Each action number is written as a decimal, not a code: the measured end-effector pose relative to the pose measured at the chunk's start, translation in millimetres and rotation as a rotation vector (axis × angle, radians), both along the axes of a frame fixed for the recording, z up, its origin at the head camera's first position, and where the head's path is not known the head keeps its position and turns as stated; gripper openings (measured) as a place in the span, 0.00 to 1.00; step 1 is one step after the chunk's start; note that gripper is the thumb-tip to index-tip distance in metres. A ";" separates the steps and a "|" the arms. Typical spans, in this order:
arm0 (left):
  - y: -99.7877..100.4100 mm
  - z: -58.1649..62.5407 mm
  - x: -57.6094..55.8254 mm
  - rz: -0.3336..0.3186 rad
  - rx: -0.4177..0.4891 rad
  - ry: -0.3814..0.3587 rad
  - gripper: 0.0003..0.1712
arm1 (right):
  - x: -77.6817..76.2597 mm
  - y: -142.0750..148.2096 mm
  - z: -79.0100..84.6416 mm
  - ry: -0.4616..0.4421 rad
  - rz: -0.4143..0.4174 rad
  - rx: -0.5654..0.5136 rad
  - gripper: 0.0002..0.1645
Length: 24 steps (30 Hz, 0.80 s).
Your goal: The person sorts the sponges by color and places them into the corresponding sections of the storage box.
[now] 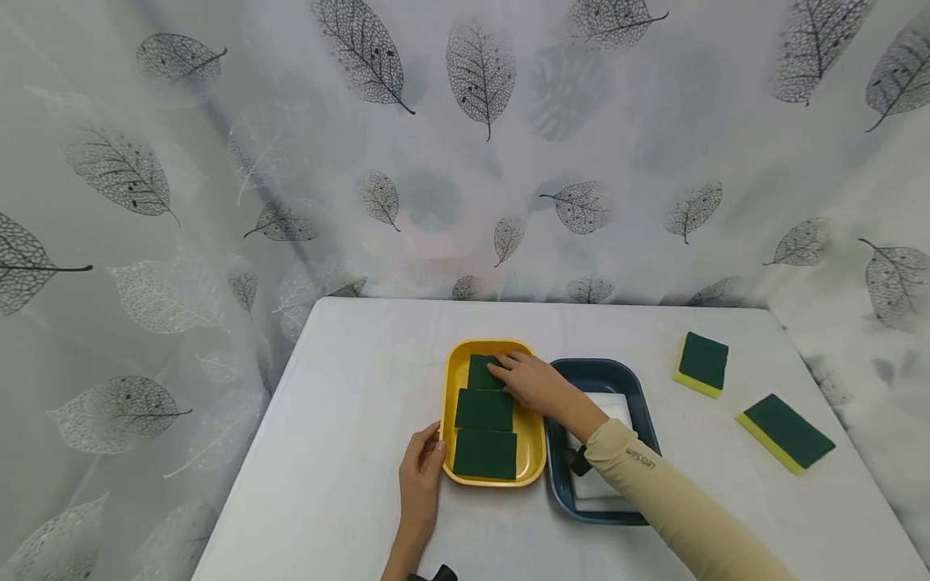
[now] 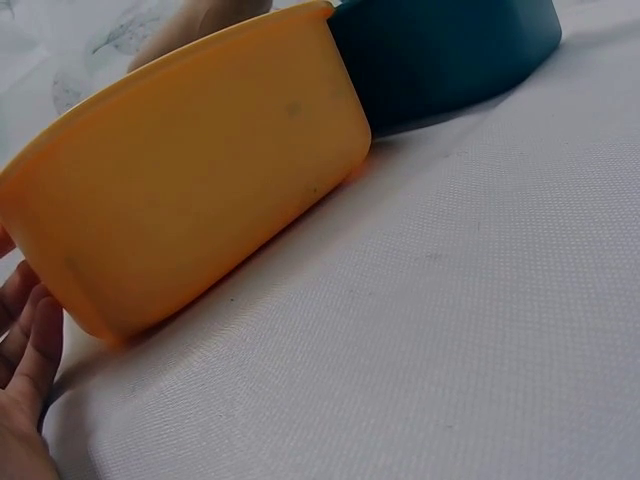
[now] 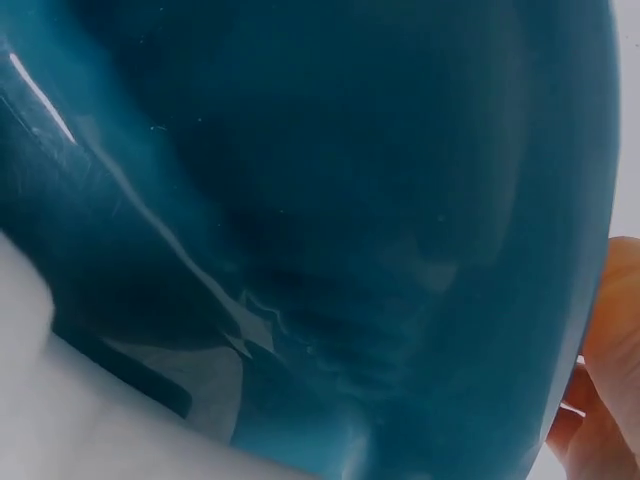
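Note:
A yellow tray [image 1: 538, 452] holds a column of three green-topped sponges: a near one [image 1: 485, 454], a middle one [image 1: 483, 410] and a far one [image 1: 480, 373]. My right hand [image 1: 536, 386] reaches over from the right, its extended fingers touching the far sponge and covering its right part. At the tray's left side, my left hand [image 1: 420, 468] rests its fingers and thumb against the outer wall. In the left wrist view those fingers [image 2: 38, 345] show beside the tray's corner. The right wrist view shows only part of the right hand [image 3: 610, 370] behind a blue rim.
Right of the yellow tray stands a dark blue tray [image 1: 643, 403] with flat white pieces [image 1: 592, 488] in it, partly under my right forearm. Two green and yellow sponges, one farther [image 1: 703, 361] and one nearer [image 1: 788, 432], lie at the right on the white table [image 1: 327, 452].

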State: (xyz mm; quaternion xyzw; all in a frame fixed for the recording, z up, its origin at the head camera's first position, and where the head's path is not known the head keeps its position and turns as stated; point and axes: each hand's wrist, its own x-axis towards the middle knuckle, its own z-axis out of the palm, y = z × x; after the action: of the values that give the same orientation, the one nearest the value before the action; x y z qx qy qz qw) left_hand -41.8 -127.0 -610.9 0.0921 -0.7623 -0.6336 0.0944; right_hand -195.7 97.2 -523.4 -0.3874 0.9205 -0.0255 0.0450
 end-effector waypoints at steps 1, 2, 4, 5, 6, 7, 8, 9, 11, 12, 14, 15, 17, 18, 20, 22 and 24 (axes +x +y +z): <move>0.0 0.1 -0.3 0.001 0.001 0.000 0.18 | -0.3 0.4 -0.2 0.001 0.001 -0.005 0.31; 0.2 0.5 -0.4 0.001 0.001 0.002 0.18 | -0.9 0.9 -0.4 -0.003 -0.001 -0.006 0.31; 0.9 0.9 -0.7 -0.001 -0.003 0.006 0.19 | -2.3 2.0 -0.8 -0.026 -0.012 -0.023 0.30; 1.3 0.8 -0.8 0.000 -0.003 0.006 0.19 | -3.0 2.7 -0.7 -0.047 -0.022 -0.037 0.30; 1.7 0.7 -0.8 0.002 -0.006 0.008 0.19 | -3.6 3.6 -0.4 -0.071 -0.034 -0.053 0.30; 2.0 0.6 -0.9 0.002 -0.009 0.007 0.19 | -4.2 4.7 -0.2 -0.096 -0.047 -0.070 0.29; 2.4 0.4 -0.9 0.003 -0.013 0.005 0.19 | -4.6 5.8 0.5 -0.125 -0.061 -0.091 0.29; 2.7 0.1 -0.9 0.003 -0.020 0.005 0.19 | -4.8 7.1 1.3 -0.144 -0.070 -0.117 0.28; 3.3 -0.3 -0.7 0.004 -0.026 -0.001 0.19 | -5.2 10.2 3.5 -0.179 -0.088 -0.175 0.27; 3.4 -0.3 -0.6 0.004 -0.030 0.000 0.19 | -5.6 11.9 4.4 -0.187 -0.095 -0.204 0.26; 3.5 0.2 -0.5 0.005 -0.033 -0.005 0.19 | -6.6 15.6 6.5 -0.188 -0.107 -0.269 0.24; 3.5 0.6 -0.3 0.006 -0.034 -0.006 0.19 | -7.1 17.8 7.9 -0.180 -0.112 -0.296 0.23; 3.0 1.1 -0.2 0.010 -0.030 -0.010 0.19 | -7.8 23.0 10.7 -0.163 -0.130 -0.339 0.23; 2.8 1.4 0.0 0.011 -0.029 -0.012 0.19 | -8.0 25.8 13.0 -0.154 -0.141 -0.355 0.23; 2.3 1.9 0.3 0.011 -0.026 -0.012 0.19 | -7.9 33.5 17.6 -0.130 -0.166 -0.380 0.23; 2.0 1.8 -0.1 0.010 -0.020 -0.010 0.18 | -8.7 43.1 20.6 -0.104 -0.188 -0.401 0.23; 1.6 2.0 -0.5 0.009 -0.014 -0.011 0.18 | -10.2 53.9 22.4 -0.085 -0.213 -0.432 0.22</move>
State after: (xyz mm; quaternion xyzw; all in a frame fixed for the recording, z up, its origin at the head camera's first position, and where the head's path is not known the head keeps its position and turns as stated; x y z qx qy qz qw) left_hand -42.3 -125.4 -608.9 0.0981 -0.7668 -0.6274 0.0937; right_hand -205.9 151.1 -501.0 -0.2872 0.9266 -0.2427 -0.0032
